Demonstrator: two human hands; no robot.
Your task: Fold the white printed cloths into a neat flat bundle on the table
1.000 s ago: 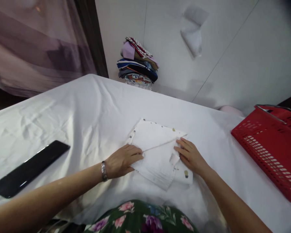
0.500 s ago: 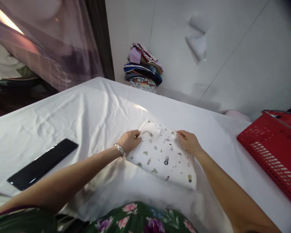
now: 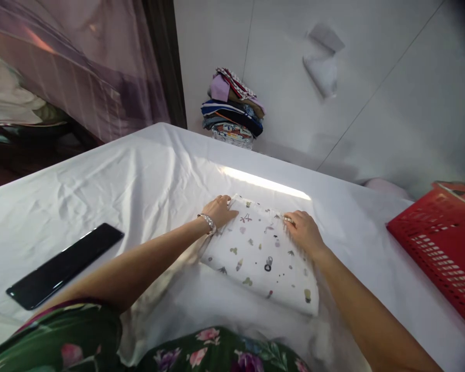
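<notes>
A white garment (image 3: 256, 248) printed with small plants and figures lies folded in front of me, its gathered edge on the far side. At its far left corner, my left hand (image 3: 219, 211) rests on the fabric with fingers stretched and thumb apart. My right hand (image 3: 303, 230) has its fingers curled at the far right corner, pinching the edge. A bracelet (image 3: 207, 223) circles my left wrist.
A white sheet (image 3: 139, 170) covers the surface. To the left lies a glossy black slab (image 3: 65, 266); a red plastic basket (image 3: 445, 237) stands at the right. Folded clothes (image 3: 232, 111) are stacked beyond the far edge, by the wall.
My left hand has released its pinch and flattened onto the corner. The fold at the garment's far left has been laid flat, showing more print. A bright light strip now lies beyond it.
</notes>
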